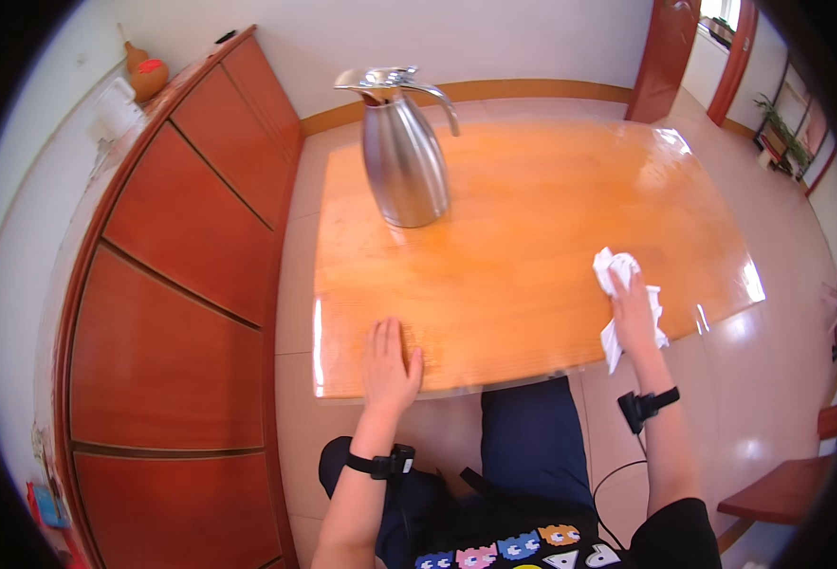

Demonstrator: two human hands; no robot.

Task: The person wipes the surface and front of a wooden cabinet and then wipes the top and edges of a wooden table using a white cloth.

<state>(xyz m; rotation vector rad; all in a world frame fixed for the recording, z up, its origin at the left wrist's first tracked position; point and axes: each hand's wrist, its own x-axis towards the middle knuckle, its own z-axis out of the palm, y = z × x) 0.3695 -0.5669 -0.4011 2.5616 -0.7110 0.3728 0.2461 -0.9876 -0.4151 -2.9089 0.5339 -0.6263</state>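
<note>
My right hand [632,313] presses a crumpled white tissue [609,269] onto the right front part of the wooden table [532,263]. Parts of the tissue stick out on both sides of the hand, and the palm hides the rest. Near the front left corner, my left hand [392,366] lies flat on the tabletop with its thumb spread, holding nothing. A clear sheet covers the wood and overhangs its edges. Upright on the table's left half stands a stainless steel jug [405,160], its handle turned to the right.
A long reddish wooden cabinet [176,355] runs along the left, with a gourd [146,75] on top. To the lower right is a wooden seat [781,491]. A door [664,60] stands at the back right, near a potted plant [781,135]. A black cable [596,491] hangs beside my right arm.
</note>
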